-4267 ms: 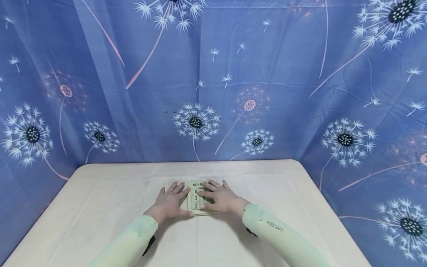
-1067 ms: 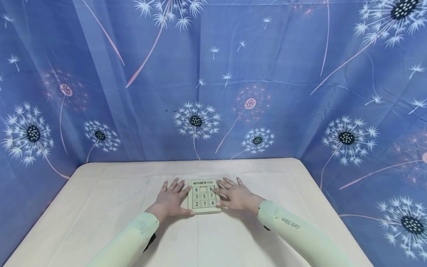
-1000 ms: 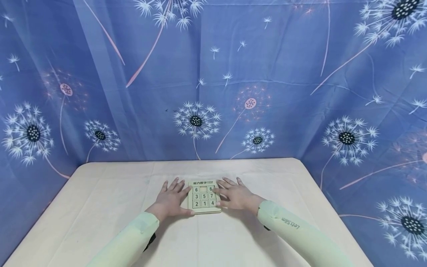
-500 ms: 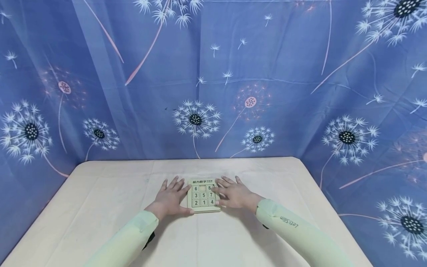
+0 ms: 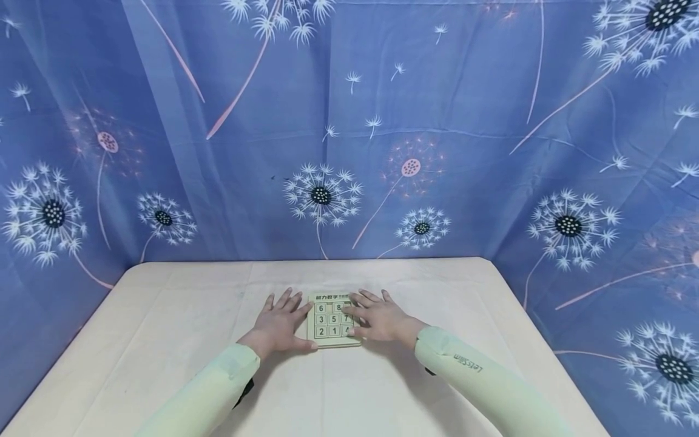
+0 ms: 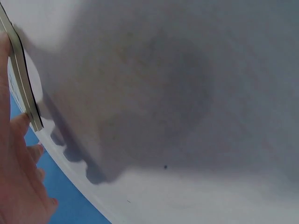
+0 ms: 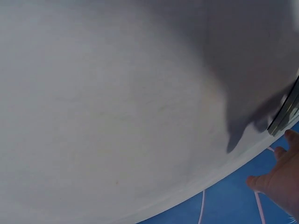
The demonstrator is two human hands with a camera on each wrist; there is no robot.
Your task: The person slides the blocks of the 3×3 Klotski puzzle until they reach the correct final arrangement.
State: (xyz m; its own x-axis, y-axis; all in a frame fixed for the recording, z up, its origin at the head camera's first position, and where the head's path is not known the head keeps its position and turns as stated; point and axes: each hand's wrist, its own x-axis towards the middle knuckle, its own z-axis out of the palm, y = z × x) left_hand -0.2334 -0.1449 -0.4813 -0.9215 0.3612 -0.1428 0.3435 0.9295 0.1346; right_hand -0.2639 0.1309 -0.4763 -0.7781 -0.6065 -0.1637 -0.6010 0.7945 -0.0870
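Note:
A pale green sliding number puzzle (image 5: 330, 343) lies flat on the table, its rows reading 6 and 8, then 3, 5, 7, then 2, 1, 4. Tile 8 (image 5: 338, 308) sits between the top row's middle and right slots. With fingers spread, my left hand (image 5: 276, 328) touches the puzzle's left side, thumb at the lower corner. My right hand (image 5: 382, 318) reaches over the right side, a fingertip on tile 8 and the thumb by tile 4. The left wrist view shows the puzzle's edge (image 6: 23, 77) beside the fingers; the right wrist view catches its other edge (image 7: 285, 114).
A cream cloth covers the table (image 5: 191, 321), its far edge meeting a blue curtain (image 5: 246, 182) with dandelion prints. More of this curtain hangs along the left and right sides. Light green sleeves cover both forearms.
My right hand drew back from over the puzzle to its right side, uncovering the tiles, then moved slightly left. Tile 8 has slid left from the right slot. The left hand stays put.

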